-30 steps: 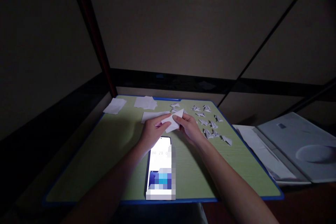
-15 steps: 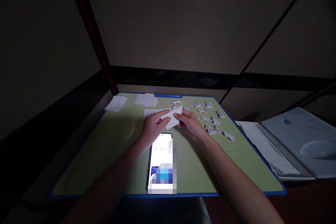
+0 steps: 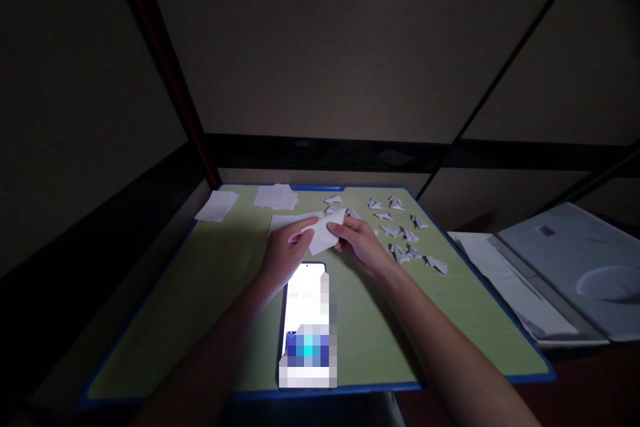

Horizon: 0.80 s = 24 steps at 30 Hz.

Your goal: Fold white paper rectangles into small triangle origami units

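Observation:
A partly folded white sheet of paper (image 3: 324,233) is held up between both hands over the middle of the green table (image 3: 210,320). My left hand (image 3: 287,247) pinches its left side, thumb in front and fingers behind. On the right edge, my right hand (image 3: 359,240) grips the paper with thumb on top and fingers curled beneath. Behind my left hand lies another white sheet (image 3: 280,221), partly covered. Below the hands rests a lit phone (image 3: 305,307), its screen showing a timer, part of it blurred out.
Several small folded paper pieces (image 3: 390,231) are scattered at the table's back right. Two stacks of white paper, one at the corner (image 3: 217,206) and one farther right (image 3: 276,197), lie at the back left. A grey flat box (image 3: 575,260) stands beyond the right edge.
The view has tilted slightly, so the table sits a little lower in the picture. Both hands keep their hold on the paper, with hardly any shift.

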Motion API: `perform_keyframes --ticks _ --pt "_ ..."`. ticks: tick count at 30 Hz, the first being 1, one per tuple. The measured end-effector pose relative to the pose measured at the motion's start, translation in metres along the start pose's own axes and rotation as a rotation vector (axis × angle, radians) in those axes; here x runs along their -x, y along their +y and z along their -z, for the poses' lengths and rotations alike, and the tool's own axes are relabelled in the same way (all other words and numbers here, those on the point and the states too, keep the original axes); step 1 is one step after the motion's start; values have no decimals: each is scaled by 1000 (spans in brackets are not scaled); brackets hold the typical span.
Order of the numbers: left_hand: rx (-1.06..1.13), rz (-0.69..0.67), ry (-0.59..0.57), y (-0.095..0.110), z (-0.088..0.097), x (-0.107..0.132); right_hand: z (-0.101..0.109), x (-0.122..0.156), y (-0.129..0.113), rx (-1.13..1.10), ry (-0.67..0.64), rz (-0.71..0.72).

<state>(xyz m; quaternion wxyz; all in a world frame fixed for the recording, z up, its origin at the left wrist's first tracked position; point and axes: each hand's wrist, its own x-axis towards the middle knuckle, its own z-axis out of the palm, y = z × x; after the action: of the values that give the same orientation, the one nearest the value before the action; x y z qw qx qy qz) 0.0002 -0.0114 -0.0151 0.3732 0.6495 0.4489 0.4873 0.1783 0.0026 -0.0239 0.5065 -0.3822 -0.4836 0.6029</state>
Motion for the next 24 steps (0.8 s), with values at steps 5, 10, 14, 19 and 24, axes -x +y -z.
perform_keyframes --ticks 5,10,14,19,24 --pt "40 29 25 -2 1 -2 0 -3 8 25 1 1" --pt "75 53 12 -6 0 -4 -1 -4 10 13 32 6" --pt "52 69 -17 -8 0 -4 -2 -3 7 0 47 -1" --pt "10 51 -6 0 1 -5 -1 -2 3 0 69 13" --pt "-8 22 1 0 0 -7 0 -2 1 -14 69 39"
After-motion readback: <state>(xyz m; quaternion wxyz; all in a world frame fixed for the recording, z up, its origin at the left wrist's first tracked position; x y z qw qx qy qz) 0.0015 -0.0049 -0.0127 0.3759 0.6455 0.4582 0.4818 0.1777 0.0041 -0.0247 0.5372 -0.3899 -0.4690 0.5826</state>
